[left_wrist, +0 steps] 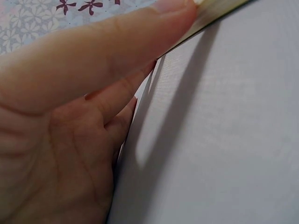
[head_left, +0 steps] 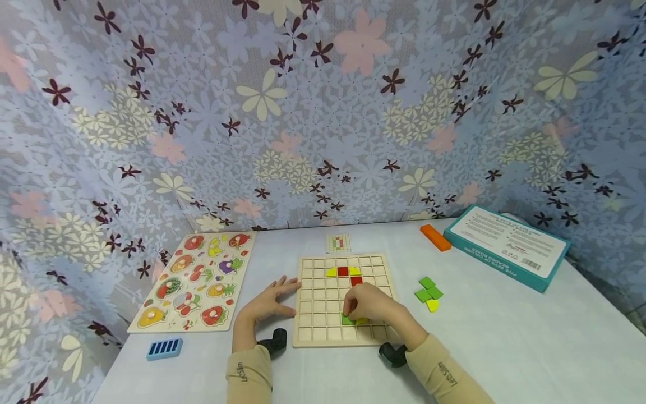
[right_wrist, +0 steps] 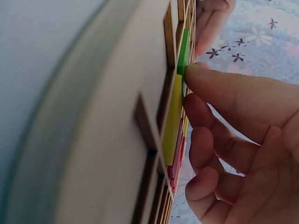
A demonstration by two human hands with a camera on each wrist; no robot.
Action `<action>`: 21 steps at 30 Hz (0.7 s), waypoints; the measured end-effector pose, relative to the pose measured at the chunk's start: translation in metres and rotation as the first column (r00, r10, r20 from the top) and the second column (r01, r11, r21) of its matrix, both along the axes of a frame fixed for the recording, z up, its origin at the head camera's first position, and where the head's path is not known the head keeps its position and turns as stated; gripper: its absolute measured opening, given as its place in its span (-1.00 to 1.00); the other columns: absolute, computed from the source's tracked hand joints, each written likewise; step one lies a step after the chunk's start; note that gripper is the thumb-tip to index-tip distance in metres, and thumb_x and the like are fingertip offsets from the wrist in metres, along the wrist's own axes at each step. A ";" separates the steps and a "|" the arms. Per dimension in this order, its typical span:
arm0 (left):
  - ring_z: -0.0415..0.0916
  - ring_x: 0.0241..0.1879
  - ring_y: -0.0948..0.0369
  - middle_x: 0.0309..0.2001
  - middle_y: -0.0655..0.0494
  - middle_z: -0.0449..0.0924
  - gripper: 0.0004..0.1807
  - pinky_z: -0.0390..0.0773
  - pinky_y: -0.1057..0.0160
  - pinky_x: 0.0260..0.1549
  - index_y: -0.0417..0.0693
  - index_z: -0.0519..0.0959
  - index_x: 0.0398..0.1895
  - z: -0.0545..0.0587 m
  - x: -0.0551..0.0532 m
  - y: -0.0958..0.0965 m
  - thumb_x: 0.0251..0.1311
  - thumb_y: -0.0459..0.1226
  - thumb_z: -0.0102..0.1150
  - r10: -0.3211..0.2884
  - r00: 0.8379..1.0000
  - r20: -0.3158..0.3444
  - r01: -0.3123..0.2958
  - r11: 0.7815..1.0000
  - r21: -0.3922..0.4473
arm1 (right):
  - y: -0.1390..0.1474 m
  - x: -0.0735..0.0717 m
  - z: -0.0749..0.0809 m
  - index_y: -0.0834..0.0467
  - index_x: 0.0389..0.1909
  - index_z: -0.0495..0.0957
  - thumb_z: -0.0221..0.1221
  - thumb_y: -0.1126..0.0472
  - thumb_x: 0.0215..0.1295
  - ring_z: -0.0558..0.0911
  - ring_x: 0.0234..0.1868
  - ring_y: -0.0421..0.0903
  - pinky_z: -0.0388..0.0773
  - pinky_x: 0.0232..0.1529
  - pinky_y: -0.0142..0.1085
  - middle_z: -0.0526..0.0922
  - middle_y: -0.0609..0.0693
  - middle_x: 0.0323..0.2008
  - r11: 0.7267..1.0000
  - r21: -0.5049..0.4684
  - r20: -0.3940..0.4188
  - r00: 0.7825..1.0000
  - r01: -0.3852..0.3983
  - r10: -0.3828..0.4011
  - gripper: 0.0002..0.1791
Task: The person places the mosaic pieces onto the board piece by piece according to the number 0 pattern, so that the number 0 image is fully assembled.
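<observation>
A wooden grid board (head_left: pixel 319 334) lies on the table before me. Near its lower middle, the thumb and index fingertip of my right hand (head_left: pixel 375 304) pinch a green square tile (right_wrist: pixel 183 53) at one of the cells. Beside that tile sits a yellow piece (right_wrist: pixel 174 119), partly hidden by the hand in the head view. Higher on the board are red tiles (head_left: pixel 342 271) and rounded yellow pieces (head_left: pixel 331 272). My left hand (head_left: pixel 264 301) is spread at the board's left edge, thumb and fingers touching it.
Several loose green tiles (head_left: pixel 427 282) and a yellow piece (head_left: pixel 432 306) lie right of the board. A small pattern card (head_left: pixel 338 243) is behind it. Left is a fruit puzzle (head_left: pixel 202 286) and a blue slotted block (head_left: pixel 164 349); right, an orange block (head_left: pixel 435 238) and teal box (head_left: pixel 504 247).
</observation>
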State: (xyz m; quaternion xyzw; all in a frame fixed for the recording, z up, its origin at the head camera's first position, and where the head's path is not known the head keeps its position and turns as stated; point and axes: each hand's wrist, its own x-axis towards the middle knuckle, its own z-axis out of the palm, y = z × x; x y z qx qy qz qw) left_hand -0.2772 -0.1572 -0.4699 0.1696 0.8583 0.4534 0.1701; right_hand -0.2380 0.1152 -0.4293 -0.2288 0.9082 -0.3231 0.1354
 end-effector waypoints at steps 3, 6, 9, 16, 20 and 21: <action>-0.32 0.43 -0.05 0.38 0.04 0.15 -0.20 -0.32 -0.22 0.31 0.00 0.38 0.26 0.000 0.000 0.000 -0.20 -0.30 0.42 0.001 1.000 0.000 -0.001 1.000 0.001 | -0.001 0.002 0.002 0.14 -0.63 0.58 0.23 0.48 -0.04 0.43 -0.53 -0.18 0.41 -0.49 -0.37 0.52 -0.13 -0.62 1.000 -0.001 -0.002 1.000 -0.001 0.001 -0.82; -0.31 0.43 -0.05 0.38 0.04 0.15 -0.20 -0.32 -0.22 0.31 -0.01 0.38 0.26 0.000 -0.001 0.000 -0.20 -0.29 0.42 -0.001 1.000 -0.002 0.001 1.000 -0.002 | -0.001 0.002 0.003 0.14 -0.62 0.58 0.23 0.48 -0.04 0.42 -0.53 -0.19 0.40 -0.50 -0.39 0.51 -0.12 -0.63 1.000 -0.002 -0.001 1.000 0.004 -0.004 -0.82; -0.31 0.43 -0.05 0.38 0.04 0.15 -0.20 -0.31 -0.21 0.32 -0.01 0.38 0.26 0.000 -0.002 -0.001 -0.20 -0.32 0.40 -0.007 1.000 -0.004 0.007 1.000 -0.007 | -0.001 0.001 0.003 0.14 -0.60 0.57 0.23 0.48 -0.05 0.42 -0.52 -0.19 0.39 -0.50 -0.39 0.50 -0.12 -0.62 1.000 -0.008 0.003 1.000 0.001 -0.001 -0.82; -0.29 0.43 -0.06 0.37 0.02 0.16 -0.19 -0.29 -0.21 0.32 -0.03 0.39 0.25 0.000 -0.004 -0.002 -0.26 -0.43 0.35 -0.014 1.000 -0.014 0.014 1.000 -0.003 | 0.004 -0.007 0.006 0.16 -0.54 0.57 0.26 0.45 -0.02 0.44 -0.48 -0.17 0.41 -0.48 -0.37 0.51 -0.11 -0.57 0.996 -0.075 0.033 0.999 -0.040 0.043 -0.87; -0.30 0.43 -0.08 0.37 0.00 0.16 -0.19 -0.31 -0.23 0.30 -0.04 0.39 0.25 0.002 -0.007 -0.002 -0.24 -0.40 0.39 -0.016 1.000 -0.002 0.016 1.000 0.001 | 0.021 -0.019 0.008 0.17 -0.51 0.56 0.27 0.40 0.00 0.45 -0.48 -0.17 0.43 -0.47 -0.35 0.52 -0.11 -0.55 0.993 -0.118 0.031 0.999 -0.025 0.029 -0.91; -0.30 0.43 -0.08 0.37 0.00 0.16 -0.19 -0.31 -0.24 0.30 -0.05 0.39 0.25 0.002 -0.007 -0.002 -0.24 -0.39 0.40 -0.015 1.000 0.002 0.015 1.000 0.003 | 0.026 -0.022 0.009 0.18 -0.51 0.56 0.27 0.40 0.00 0.45 -0.48 -0.16 0.43 -0.47 -0.34 0.52 -0.10 -0.55 0.992 -0.123 0.031 1.000 0.000 0.004 -0.91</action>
